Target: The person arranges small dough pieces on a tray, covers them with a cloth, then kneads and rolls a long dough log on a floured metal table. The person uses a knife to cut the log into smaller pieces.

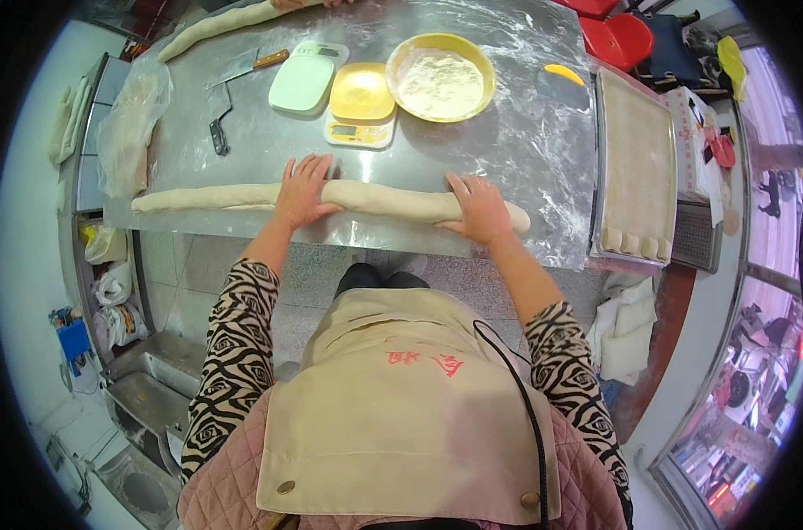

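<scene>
A long, pale rope of dough (392,201) lies crosswise along the near side of the metal table. Toward its left half, my left hand (304,192) rests on top, fingers stretched past the far side and thumb pointing right. My right hand (481,208) lies over the dough near its right end, with the thumb and fingers apart. Both palms touch the dough, which is thinner at the left tip and rounded at the right.
Beyond the dough stand a yellow bowl (483,99) of flour and two kitchen scales (297,88). Two blades with handles (217,137) lie at left, near a plastic bag (132,124). A tray (638,150) holding several dough pieces is at right. Another person's hands touch a second dough rope (216,34).
</scene>
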`<act>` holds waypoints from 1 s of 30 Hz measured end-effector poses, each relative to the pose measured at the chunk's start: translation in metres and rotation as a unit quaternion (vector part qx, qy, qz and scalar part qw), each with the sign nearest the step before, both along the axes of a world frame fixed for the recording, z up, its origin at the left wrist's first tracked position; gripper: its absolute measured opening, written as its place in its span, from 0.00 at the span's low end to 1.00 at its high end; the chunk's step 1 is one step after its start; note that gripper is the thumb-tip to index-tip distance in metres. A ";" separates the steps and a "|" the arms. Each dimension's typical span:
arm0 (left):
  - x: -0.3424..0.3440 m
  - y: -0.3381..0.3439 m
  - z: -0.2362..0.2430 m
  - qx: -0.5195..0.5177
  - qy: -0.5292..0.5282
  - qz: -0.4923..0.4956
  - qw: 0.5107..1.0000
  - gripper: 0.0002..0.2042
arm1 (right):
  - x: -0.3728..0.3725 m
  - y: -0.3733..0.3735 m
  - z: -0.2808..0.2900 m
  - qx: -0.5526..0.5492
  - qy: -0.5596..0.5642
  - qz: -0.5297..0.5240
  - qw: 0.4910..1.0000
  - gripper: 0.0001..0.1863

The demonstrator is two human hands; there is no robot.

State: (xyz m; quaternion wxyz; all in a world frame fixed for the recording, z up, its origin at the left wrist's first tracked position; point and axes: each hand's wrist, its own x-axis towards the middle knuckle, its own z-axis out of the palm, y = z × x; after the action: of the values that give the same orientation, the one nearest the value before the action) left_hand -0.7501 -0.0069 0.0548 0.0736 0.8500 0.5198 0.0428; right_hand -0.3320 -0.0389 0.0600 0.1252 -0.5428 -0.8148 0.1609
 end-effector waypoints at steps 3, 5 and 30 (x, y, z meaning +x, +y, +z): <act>0.001 0.020 -0.001 -0.038 -0.048 0.027 0.998 0.54 | 0.009 0.016 -0.005 -0.088 0.024 -0.028 0.995 0.45; 0.001 0.015 0.000 -0.047 -0.033 -0.057 0.997 0.54 | 0.007 -0.001 -0.009 -0.048 0.002 -0.032 0.998 0.44; 0.068 0.010 0.007 -0.056 -0.117 -0.101 0.986 0.34 | 0.106 0.007 0.033 -0.138 -0.074 -0.104 0.982 0.40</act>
State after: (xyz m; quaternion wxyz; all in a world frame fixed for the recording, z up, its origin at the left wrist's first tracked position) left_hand -0.6825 0.0033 0.0617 0.1854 0.8817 0.4209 0.1055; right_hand -0.2261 -0.0317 0.0932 0.0040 -0.6468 -0.7310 0.2173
